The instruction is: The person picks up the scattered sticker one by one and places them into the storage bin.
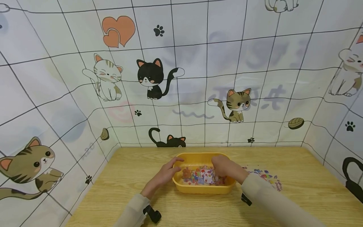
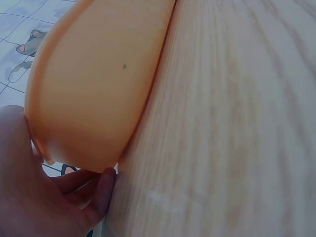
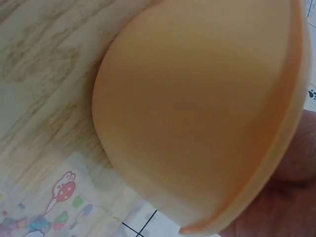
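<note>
A yellow plastic basin (image 1: 202,190) stands on the wooden table with colourful stickers or printed pieces inside. Its left end is gripped by my left hand (image 1: 165,171), thumb and fingers about the rim; the left wrist view shows this hand (image 2: 64,197) at the basin's outer wall (image 2: 98,84). My right hand (image 1: 227,167) reaches over the right rim into the basin, its fingers curled down beside a white, red-spotted piece (image 1: 207,176). Whether its fingertips pinch something is hidden. The basin wall (image 3: 192,108) covers most of the right hand (image 3: 276,207) in the right wrist view.
A clear sheet with colourful stickers (image 1: 266,176) lies on the table right of the basin, partly under the right forearm. Wooden tabletop (image 1: 133,167) surrounds the basin. A white cat-print cloth wall (image 1: 193,94) closes off the back and sides.
</note>
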The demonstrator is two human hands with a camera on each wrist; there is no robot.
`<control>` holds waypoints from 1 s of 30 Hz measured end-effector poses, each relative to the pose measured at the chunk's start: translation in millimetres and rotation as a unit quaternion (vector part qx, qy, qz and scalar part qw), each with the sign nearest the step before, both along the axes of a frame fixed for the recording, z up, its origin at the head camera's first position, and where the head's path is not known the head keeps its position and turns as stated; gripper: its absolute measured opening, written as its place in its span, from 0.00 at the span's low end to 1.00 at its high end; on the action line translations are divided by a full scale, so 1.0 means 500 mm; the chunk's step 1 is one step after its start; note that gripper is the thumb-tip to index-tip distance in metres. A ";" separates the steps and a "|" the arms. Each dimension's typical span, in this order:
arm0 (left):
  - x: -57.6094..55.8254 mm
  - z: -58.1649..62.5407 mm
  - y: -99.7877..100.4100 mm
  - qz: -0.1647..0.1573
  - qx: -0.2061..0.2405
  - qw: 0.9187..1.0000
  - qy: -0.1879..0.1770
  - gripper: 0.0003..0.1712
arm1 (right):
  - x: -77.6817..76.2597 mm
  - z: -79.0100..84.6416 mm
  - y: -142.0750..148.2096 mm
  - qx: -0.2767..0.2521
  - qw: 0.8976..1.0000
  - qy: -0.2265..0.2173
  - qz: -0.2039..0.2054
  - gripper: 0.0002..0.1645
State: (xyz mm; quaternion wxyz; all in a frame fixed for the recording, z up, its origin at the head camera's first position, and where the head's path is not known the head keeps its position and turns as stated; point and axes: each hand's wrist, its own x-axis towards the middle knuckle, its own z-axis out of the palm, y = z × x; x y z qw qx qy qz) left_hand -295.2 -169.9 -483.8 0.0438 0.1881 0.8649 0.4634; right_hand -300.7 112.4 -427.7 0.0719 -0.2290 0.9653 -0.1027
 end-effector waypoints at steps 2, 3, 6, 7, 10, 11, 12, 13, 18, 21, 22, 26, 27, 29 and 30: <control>-0.001 0.000 0.001 -0.001 0.000 1.000 0.001 0.21 | -0.005 -0.001 0.001 -0.002 1.000 -0.010 -0.003 0.18; -0.001 0.001 0.001 -0.001 -0.001 1.000 0.001 0.21 | -0.007 -0.001 0.002 -0.002 1.000 -0.015 -0.004 0.19; -0.001 0.000 0.001 -0.002 -0.002 1.000 0.000 0.21 | -0.011 0.001 0.004 -0.003 1.000 -0.026 -0.003 0.23; -0.001 0.000 0.001 -0.002 -0.002 1.000 0.000 0.21 | -0.013 0.002 0.005 -0.004 1.000 -0.031 -0.002 0.25; -0.001 0.000 0.001 -0.003 -0.003 1.000 0.001 0.21 | -0.015 0.004 0.007 -0.012 0.999 -0.051 -0.011 0.28; 0.000 0.001 0.001 -0.003 -0.004 1.000 0.001 0.21 | -0.017 0.004 0.007 -0.014 0.998 -0.057 -0.013 0.28; 0.000 0.001 0.001 -0.004 -0.004 1.000 0.002 0.21 | -0.018 0.004 0.007 -0.016 0.998 -0.066 -0.020 0.28; 0.000 0.001 0.001 -0.003 -0.005 1.000 0.002 0.21 | -0.020 0.005 0.007 -0.019 0.997 -0.074 -0.026 0.27; 0.001 0.003 0.001 0.000 -0.007 1.000 0.004 0.22 | -0.028 0.008 0.005 -0.011 0.994 -0.095 -0.058 0.16; 0.000 0.001 0.000 0.001 -0.010 1.000 0.005 0.22 | -0.033 0.011 0.003 0.002 0.992 -0.103 -0.071 0.11; 0.000 0.001 0.000 0.001 -0.011 1.000 0.005 0.22 | -0.033 0.013 0.003 0.006 0.991 -0.109 -0.076 0.10; -0.002 -0.002 0.001 0.005 -0.007 1.000 -0.001 0.21 | -0.033 0.023 0.000 0.020 0.988 -0.126 -0.087 0.10; -0.003 -0.002 0.001 0.004 -0.006 1.000 -0.001 0.21 | -0.032 0.025 0.000 0.022 0.988 -0.128 -0.086 0.11; -0.003 -0.003 0.001 0.003 -0.005 1.000 -0.002 0.22 | -0.031 0.028 0.000 0.022 0.987 -0.132 -0.085 0.11; -0.004 -0.003 0.001 0.003 -0.005 1.000 -0.001 0.22 | -0.032 0.029 0.000 0.020 0.987 -0.135 -0.084 0.12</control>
